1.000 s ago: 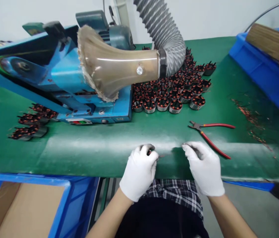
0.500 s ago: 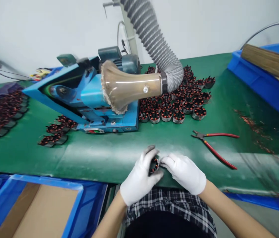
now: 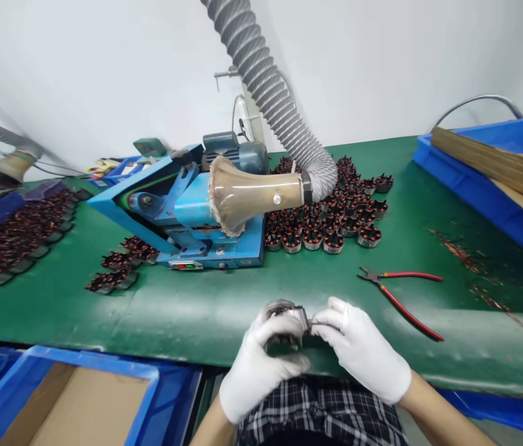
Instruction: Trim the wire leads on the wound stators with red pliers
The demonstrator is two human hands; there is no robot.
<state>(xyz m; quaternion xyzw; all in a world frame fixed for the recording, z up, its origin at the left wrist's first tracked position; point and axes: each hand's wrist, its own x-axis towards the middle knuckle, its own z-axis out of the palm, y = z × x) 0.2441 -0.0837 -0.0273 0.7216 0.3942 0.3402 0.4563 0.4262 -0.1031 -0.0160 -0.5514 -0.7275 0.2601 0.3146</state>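
Green mat [image 3: 196, 310] covers the bench. Blue belt machine [image 3: 182, 217] sits centre-back, tilted up to the left. Tan funnel hood [image 3: 247, 195] lies against its right side, joined to a grey ribbed hose [image 3: 261, 80] rising out of view.

Dense cluster of copper-wound stators [image 3: 335, 217] just right of the machine. Smaller group [image 3: 117, 269] at its left foot, a wider spread [image 3: 15, 235] far left.

Red-handled pliers [image 3: 400, 291] lie open on the mat, copper scraps [image 3: 465, 257] to their right.

Blue bin [image 3: 475, 186] at the right edge holds cardboard sheets [image 3: 497, 161]. Blue crate [image 3: 150, 390] below the front edge, lined with cardboard.
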